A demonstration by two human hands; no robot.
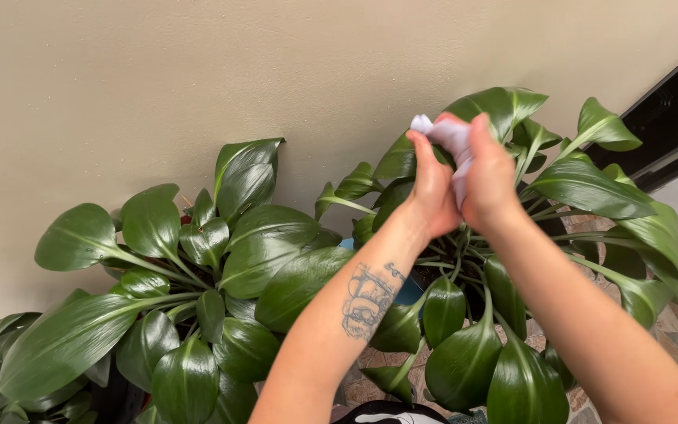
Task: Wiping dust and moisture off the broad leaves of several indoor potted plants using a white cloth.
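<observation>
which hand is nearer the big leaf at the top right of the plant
Right. The right hand sits just beside that top leaf, pressing the white cloth. The left hand is on the cloth's far side, farther away.

A floor of reddish-brown and grey stone tiles (672, 334) shows well below the fingers (424, 153), mostly at lower right. On it, under the fingers, stands a blue plant pot (410, 292), largely hidden by glossy dark-green leaves (276, 267).

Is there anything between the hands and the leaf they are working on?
Only the white cloth: both the left hand and right hand press it around a leaf of the right-hand plant.
</observation>
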